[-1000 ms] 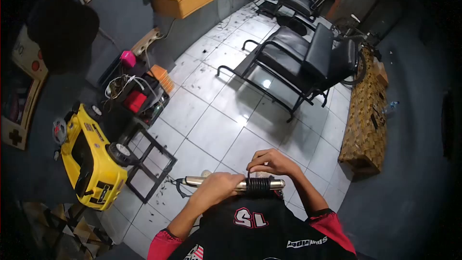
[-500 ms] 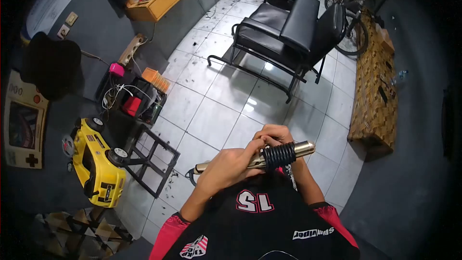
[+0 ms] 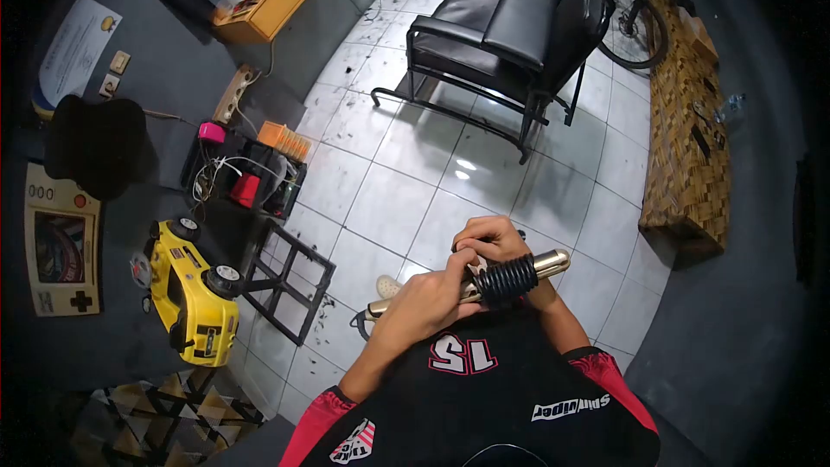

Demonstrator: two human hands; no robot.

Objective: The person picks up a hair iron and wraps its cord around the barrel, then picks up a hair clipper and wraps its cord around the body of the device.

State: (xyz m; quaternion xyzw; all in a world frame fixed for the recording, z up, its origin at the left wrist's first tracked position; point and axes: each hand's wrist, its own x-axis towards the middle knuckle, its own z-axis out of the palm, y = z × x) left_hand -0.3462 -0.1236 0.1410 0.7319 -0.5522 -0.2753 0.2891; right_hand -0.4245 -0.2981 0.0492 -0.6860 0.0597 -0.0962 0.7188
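Observation:
A gold hair iron (image 3: 551,265) lies across the front of my body, tilted up toward the right. Its black cord (image 3: 507,282) is wound in a tight coil around the barrel. My left hand (image 3: 424,301) is closed around the iron's body, left of the coil, with the thumb pointing up along it. Just above the coil, my right hand (image 3: 491,238) has its fingers curled in a pinch on the cord; the end between the fingers is mostly hidden. At the lower left of the iron, a short loop of cord sticks out.
A black salon chair (image 3: 484,35) stands ahead on the tiled floor. To the left are a yellow toy car (image 3: 194,294), a black metal frame (image 3: 290,281) and a black tray (image 3: 281,195) of tools and cables. A woven-pattern bench (image 3: 687,130) runs along the right wall.
The view has shifted slightly, and a pale shoe now shows beside the left hand. My right hand has moved slightly up and away from the coil. The left hand keeps its grip.

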